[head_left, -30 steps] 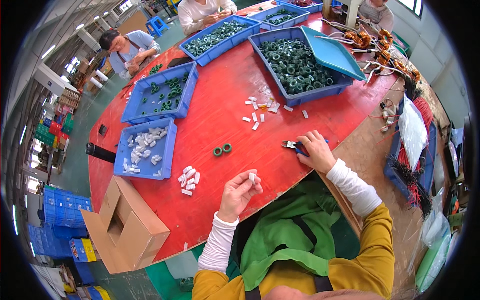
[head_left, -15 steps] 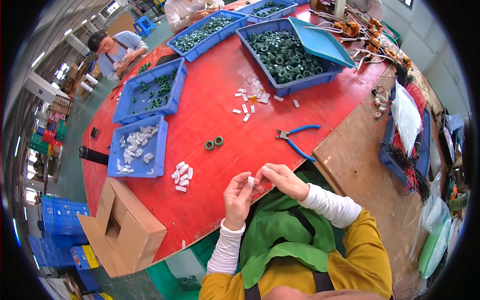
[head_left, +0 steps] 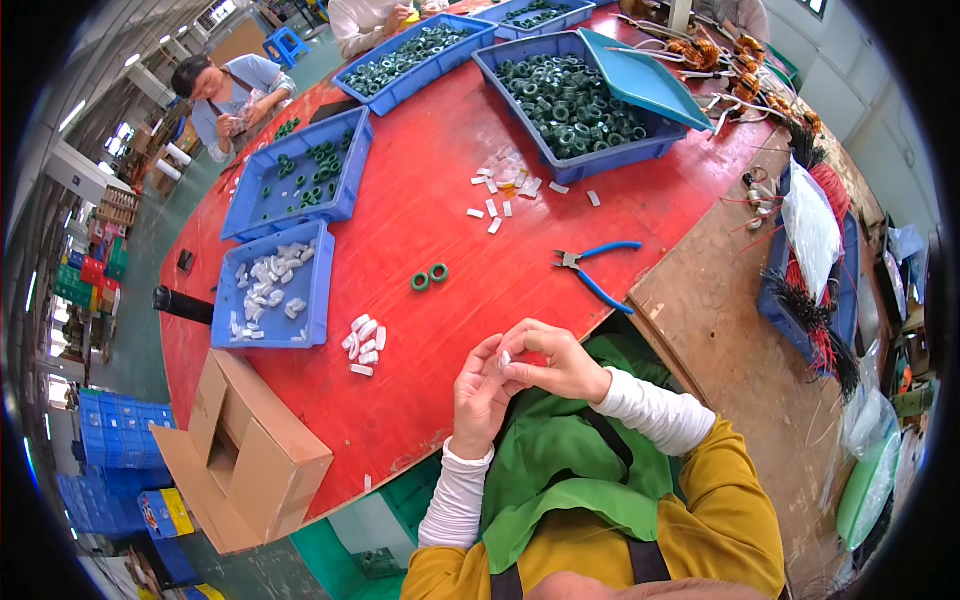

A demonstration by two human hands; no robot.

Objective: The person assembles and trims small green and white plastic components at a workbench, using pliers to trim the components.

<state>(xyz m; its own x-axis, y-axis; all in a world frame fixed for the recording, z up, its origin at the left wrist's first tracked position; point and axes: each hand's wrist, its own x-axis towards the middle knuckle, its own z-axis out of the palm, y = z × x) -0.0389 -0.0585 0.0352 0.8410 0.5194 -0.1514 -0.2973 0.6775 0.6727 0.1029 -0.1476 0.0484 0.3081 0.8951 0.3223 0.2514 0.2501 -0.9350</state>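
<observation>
White and small, a plastic piece [head_left: 505, 358] sits pinched between the fingertips of both hands, held over the near edge of the red bench [head_left: 420, 220] just above the person's green apron [head_left: 560, 470]. The left hand [head_left: 478, 395] is curled with thumb and forefinger closed on the piece from below; the right hand [head_left: 555, 362] is folded over it from the right, fingertips gripping the same piece, so the two hands touch.

Just left of the hands lies a small heap of white pieces [head_left: 364, 340] on the bench. Further up, two green rings [head_left: 429, 277] lie side by side, touching or nearly so. To the right of them, blue-handled pliers [head_left: 595, 270] rest near the bench's edge, handles spread. A scatter of white pieces [head_left: 510, 190] lies beyond, in front of a large blue bin of green rings [head_left: 575, 100] with a blue lid [head_left: 640, 80] leaning on its right corner.

On the left, a blue tray of white pieces [head_left: 268, 290] stands beside the heap, and behind it a blue tray with a few green rings [head_left: 300, 180]. At the near left corner, an open brown cardboard box [head_left: 245, 460] juts over the bench edge; I cannot tell its contents. A long blue bin [head_left: 420, 55] stands at the far side, where another person [head_left: 230, 90] bends over the bench. Stacked blue crates [head_left: 105, 470] stand on the floor at left.
</observation>
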